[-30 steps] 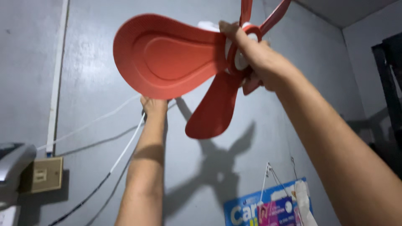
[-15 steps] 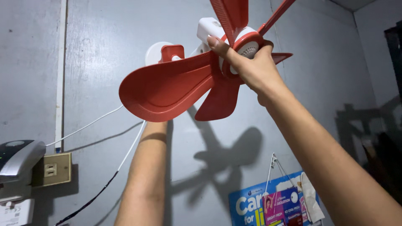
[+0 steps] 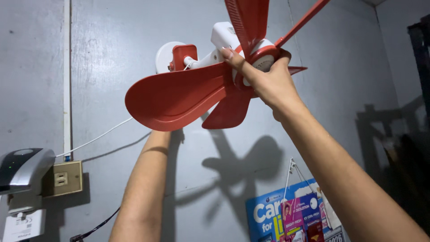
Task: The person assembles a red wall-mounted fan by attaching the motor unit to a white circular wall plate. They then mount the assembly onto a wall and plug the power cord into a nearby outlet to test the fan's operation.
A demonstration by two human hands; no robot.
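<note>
Both arms reach up to the red wall fan (image 3: 210, 85) on the grey wall (image 3: 112, 67): right hand (image 3: 268, 80) fingers clamped around its hub, left hand hidden behind a blade, grip unknowable, fan on its mount.

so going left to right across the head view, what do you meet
grey device → wall socket → left forearm → red fan blade → right hand on the fan hub → hanging blue packets
</note>
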